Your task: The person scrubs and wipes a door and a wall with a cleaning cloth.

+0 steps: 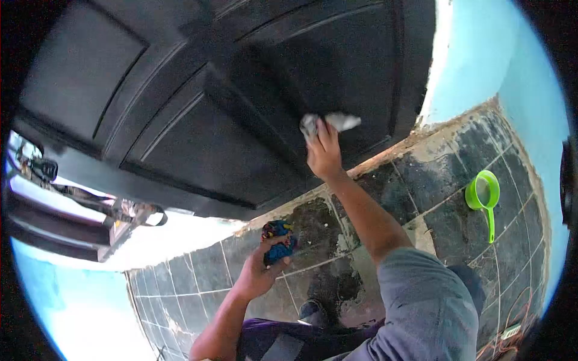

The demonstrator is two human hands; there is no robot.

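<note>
My right hand (325,150) presses a whitish cloth (343,121) against the lower panel of a dark door (253,108). The cloth is bunched under the fingers, and one end spreads to the right, slightly blurred. Lower and to the left, my left hand (262,272) is closed around a folded blue patterned cloth (278,248) with red and yellow spots. That bundle is held above the tiled floor, away from the door.
A lime-green dipper (483,191) sits on the dark tiled floor (445,228) at right. Light blue walls (524,78) rise beyond it. Near the lower right corner lies a power strip (512,331) with cables. A vehicle-like object (78,192) stands outside at left. My shoe (312,313) shows below.
</note>
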